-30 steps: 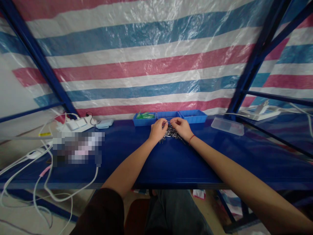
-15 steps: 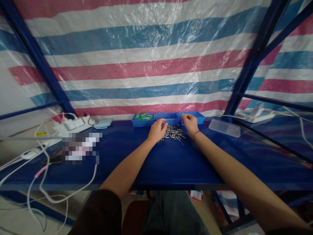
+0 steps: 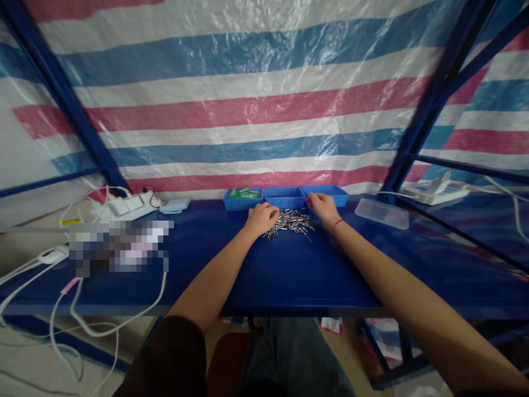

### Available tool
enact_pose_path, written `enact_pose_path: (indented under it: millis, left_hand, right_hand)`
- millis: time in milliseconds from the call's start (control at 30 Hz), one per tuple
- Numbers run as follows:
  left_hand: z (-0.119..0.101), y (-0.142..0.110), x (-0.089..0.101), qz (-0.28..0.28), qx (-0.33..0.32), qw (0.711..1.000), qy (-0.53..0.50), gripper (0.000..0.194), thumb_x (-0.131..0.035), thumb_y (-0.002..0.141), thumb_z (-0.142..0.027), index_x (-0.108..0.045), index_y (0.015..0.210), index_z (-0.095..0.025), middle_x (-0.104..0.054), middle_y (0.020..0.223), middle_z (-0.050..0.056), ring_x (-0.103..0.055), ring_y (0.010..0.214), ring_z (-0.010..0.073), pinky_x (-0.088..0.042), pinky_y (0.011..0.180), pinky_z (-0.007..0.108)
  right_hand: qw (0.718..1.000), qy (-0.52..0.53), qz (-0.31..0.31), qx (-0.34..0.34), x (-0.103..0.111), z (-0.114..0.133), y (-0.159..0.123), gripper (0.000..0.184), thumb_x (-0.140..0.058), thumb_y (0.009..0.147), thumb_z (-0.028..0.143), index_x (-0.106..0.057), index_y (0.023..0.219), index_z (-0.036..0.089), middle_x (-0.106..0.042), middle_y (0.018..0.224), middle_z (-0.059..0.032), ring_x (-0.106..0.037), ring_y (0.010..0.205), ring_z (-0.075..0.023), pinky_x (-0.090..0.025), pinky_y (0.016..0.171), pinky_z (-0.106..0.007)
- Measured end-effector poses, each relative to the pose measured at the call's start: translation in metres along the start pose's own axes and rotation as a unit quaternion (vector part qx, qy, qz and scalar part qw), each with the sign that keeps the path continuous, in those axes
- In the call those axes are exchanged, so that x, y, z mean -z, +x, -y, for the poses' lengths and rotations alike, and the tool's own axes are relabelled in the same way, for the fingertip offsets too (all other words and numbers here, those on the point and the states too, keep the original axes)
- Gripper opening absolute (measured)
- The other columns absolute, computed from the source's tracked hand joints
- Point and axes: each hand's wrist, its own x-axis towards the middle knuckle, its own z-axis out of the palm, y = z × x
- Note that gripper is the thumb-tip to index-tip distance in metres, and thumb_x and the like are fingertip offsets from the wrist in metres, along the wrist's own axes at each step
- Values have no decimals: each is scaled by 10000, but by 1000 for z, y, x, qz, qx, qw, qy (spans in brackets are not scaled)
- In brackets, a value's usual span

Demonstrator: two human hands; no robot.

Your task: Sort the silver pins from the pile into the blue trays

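A loose pile of thin metal blind rivets (image 3: 291,221) lies on the blue table in front of the bins. My left hand (image 3: 262,218) rests at the pile's left edge, fingers bent and closed towards the thumb; a small dark piece shows by the fingertips, too small to name. Just right of the pile, my right hand (image 3: 323,207) is pinched closed in front of the right blue bin (image 3: 336,193); what its fingertips hold cannot be made out. Behind the pile stands the middle blue bin (image 3: 285,199). Green pieces in clear wrapping lie in the left blue bin (image 3: 243,204).
On the right lies a clear plastic lid or tray (image 3: 382,214), with a white device (image 3: 438,190) beyond it. A power strip (image 3: 128,207), a light blue case (image 3: 174,205) and white cables (image 3: 161,292) occupy the left. Blue frame posts (image 3: 417,121) flank the table.
My left hand has shifted slightly left and its fingers now curl down at the pile. My right hand has lowered a little, staying by the right bin. The view has shifted slightly.
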Motion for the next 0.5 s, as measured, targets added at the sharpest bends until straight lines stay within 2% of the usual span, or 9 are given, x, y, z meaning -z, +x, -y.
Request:
enact_pose_path:
  millis: [33,100,233,367,500]
  left_hand:
    - [-1,0,-1,4,-3,1000,-3,269,-449,858,-374,-652,1009,-284,-622,1031,56,-531,989,260,-407,809,417]
    - [-4,0,-3,5,4,1000,-7,291,-450,852,-425,-658,1014,-300,-627,1018,54,-531,988,263,-403,804,414]
    - [-9,3,-10,0,59,998,-5,246,-482,836,-382,-688,933,-291,-645,970,54,-554,937,253,-410,762,386]
    - [-12,3,-11,-13,72,997,4,203,-492,833,-325,-680,858,-252,-647,957,60,-559,918,259,-403,753,394]
    - [-13,0,-5,-75,30,997,6,177,-469,854,-281,-638,854,-227,-638,942,55,-551,917,233,-380,795,378]
  right_hand:
    - [999,-25,26,4,-3,7,-5,357,-431,784,409,-606,604,156,-577,524,-28,-491,483,-138,-369,494,-266]
    - [994,-79,58,53,-9,21,-16,325,-450,776,380,-590,577,165,-578,546,-16,-502,528,-138,-369,541,-264]
    - [976,-135,91,147,-16,39,-31,315,-439,797,358,-584,585,176,-546,551,1,-487,535,-128,-357,559,-257]
    - [968,-157,108,163,-18,39,-35,282,-435,812,325,-618,649,185,-586,595,-9,-508,544,-135,-370,576,-260]
    - [965,-163,106,175,-19,35,-36,193,-491,779,249,-654,854,178,-639,742,-33,-556,632,-146,-416,651,-258]
